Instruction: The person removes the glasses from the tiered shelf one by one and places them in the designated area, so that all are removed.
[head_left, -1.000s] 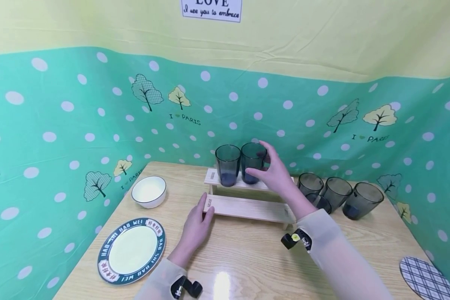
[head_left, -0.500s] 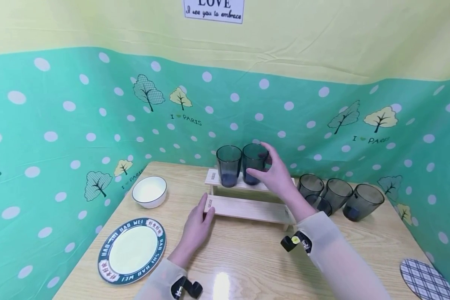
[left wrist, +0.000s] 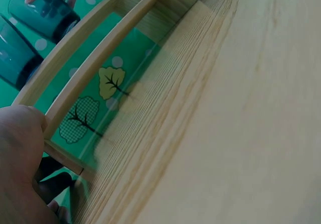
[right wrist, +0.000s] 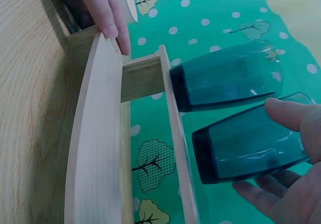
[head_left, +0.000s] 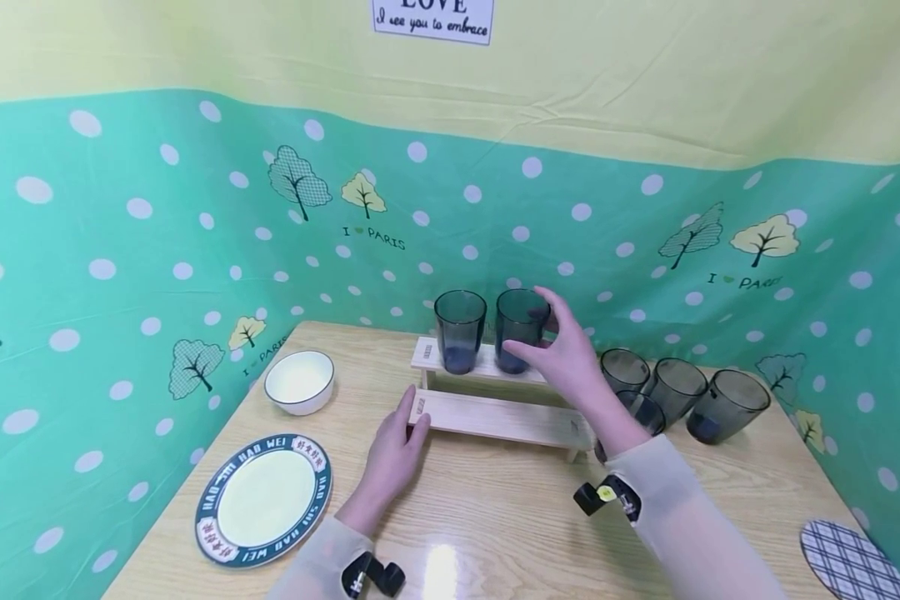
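My right hand [head_left: 566, 354] holds a dark tinted drinking glass [head_left: 522, 327] by its side, thumb in front and fingers behind. In the right wrist view its base sits close to the upper board of the two-step wooden rack [head_left: 495, 418]; I cannot tell whether they touch. A second glass [head_left: 460, 329] stands upright to its left on the same board, with a narrow gap between the two. My left hand [head_left: 392, 454] grips the left end of the rack's lower board, thumb on the near side, also seen in the left wrist view as a hand [left wrist: 22, 158].
Right of the rack, several more tinted glasses [head_left: 727, 404] are grouped on the wooden table [head_left: 487, 517]. A white bowl [head_left: 298, 382] and a blue-rimmed plate [head_left: 322, 492] are on the left. A checked round mat [head_left: 853, 558] lies at the right edge.
My right hand has shifted slightly right with the glass, widening the gap to the other glass. My left hand has stayed at the rack's end.
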{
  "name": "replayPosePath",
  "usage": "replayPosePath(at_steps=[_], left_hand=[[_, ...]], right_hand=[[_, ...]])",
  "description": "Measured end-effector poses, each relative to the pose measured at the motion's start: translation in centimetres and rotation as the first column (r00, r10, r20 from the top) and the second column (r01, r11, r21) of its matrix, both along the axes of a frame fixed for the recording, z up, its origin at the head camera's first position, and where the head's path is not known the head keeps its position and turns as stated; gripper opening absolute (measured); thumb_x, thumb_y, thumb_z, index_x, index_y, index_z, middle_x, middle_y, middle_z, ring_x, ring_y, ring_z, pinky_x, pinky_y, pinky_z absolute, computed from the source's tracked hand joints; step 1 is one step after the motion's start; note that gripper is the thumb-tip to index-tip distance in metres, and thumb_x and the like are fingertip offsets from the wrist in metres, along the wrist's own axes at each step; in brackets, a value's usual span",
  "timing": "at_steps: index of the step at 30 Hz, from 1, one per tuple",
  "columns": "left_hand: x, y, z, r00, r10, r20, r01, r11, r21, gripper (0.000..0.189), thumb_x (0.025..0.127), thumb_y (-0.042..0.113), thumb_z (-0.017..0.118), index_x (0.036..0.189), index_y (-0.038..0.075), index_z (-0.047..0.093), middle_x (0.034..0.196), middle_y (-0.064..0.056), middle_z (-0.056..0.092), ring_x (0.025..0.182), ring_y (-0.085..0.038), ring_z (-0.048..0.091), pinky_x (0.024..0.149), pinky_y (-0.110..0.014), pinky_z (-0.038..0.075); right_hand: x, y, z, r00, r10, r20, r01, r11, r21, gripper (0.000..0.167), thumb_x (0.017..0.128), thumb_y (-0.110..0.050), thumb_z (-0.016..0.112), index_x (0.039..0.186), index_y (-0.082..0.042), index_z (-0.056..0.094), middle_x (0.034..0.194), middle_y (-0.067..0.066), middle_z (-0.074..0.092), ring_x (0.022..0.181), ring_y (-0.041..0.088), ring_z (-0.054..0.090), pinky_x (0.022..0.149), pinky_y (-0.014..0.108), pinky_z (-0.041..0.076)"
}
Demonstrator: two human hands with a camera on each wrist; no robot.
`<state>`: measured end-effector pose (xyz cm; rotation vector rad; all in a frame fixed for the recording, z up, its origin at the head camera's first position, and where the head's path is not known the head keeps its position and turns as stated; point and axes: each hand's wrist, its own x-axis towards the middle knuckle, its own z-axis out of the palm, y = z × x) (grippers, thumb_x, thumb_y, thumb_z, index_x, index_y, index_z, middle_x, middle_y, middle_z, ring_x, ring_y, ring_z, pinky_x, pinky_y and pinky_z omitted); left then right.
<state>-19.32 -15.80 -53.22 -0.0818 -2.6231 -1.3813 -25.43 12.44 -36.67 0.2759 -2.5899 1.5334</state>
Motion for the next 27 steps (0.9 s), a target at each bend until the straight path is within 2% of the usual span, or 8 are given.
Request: replayPosePath(at_steps=[7,11,20,24,27], left_hand=[[0.0,0.1,0.1,1.0,-0.003,-0.001,0.003,1.0,0.001,0.067,0.118,0.035,0.054,0.175,0.008,0.03,0.16,-0.031,0.053,0.15,-0.049,0.049,0.124,-0.064,0.039],[0.0,0.0,0.0,1.0,-0.002,-0.003,0.002,1.0,0.002,0.067,0.118,0.035,0.055,0.175,0.008,0.031,0.16,-0.031,0.052,0.15,-0.049,0.049,0.124,-0.064,0.039],[0.0,0.0,-0.2,1.0,0.003,-0.001,-0.003,1.0,-0.002,0.067,0.118,0.035,0.055,0.175,0.009,0.031,0.16,-0.03,0.053,0.15,-0.049,0.049,0.125,-0.064,0.038],[0.0,0.0,-0.2,1.0,0.002,0.0,-0.002,1.0,-0.001,0.067,0.118,0.036,0.055,0.175,0.01,0.031,0.161,-0.03,0.053,0.15,-0.049,0.049,0.125,-0.064,0.038],[0.0,0.1,-0.2,1.0,0.004,-0.001,-0.004,1.0,-0.001,0.067,0.118,0.036,0.055,0.175,0.01,0.031,0.16,-0.03,0.053,0.15,-0.049,0.049,0.125,-0.065,0.038]], right_hand=[[1.4,1.0,0.9,1.0,-0.009,-0.026,0.01,1.0,0.024,0.101,0.093,-0.037,0.093,0.173,-0.039,0.032,0.17,0.01,0.041,0.14,0.042,0.058,0.106,0.061,0.057],[2.4,1.5,1.4,0.999,-0.002,-0.035,0.002,1.0,-0.006,0.102,0.092,-0.032,0.094,0.173,-0.037,0.033,0.164,0.008,0.045,0.149,0.038,0.05,0.116,0.059,0.052],[4.8,3.4,2.4,0.999,-0.004,-0.041,0.003,1.0,-0.019,0.103,0.091,-0.041,0.095,0.172,-0.043,0.033,0.161,0.008,0.049,0.149,0.034,0.05,0.12,0.057,0.048],[6.0,4.3,2.9,0.999,-0.003,-0.051,0.002,1.0,-0.015,0.103,0.091,-0.042,0.094,0.173,-0.041,0.032,0.157,0.009,0.051,0.144,0.033,0.053,0.12,0.057,0.048],[6.8,5.0,3.3,0.998,-0.018,-0.054,0.019,1.0,0.015,0.103,0.091,-0.043,0.094,0.173,-0.042,0.032,0.159,0.008,0.05,0.139,0.033,0.056,0.115,0.058,0.052]])
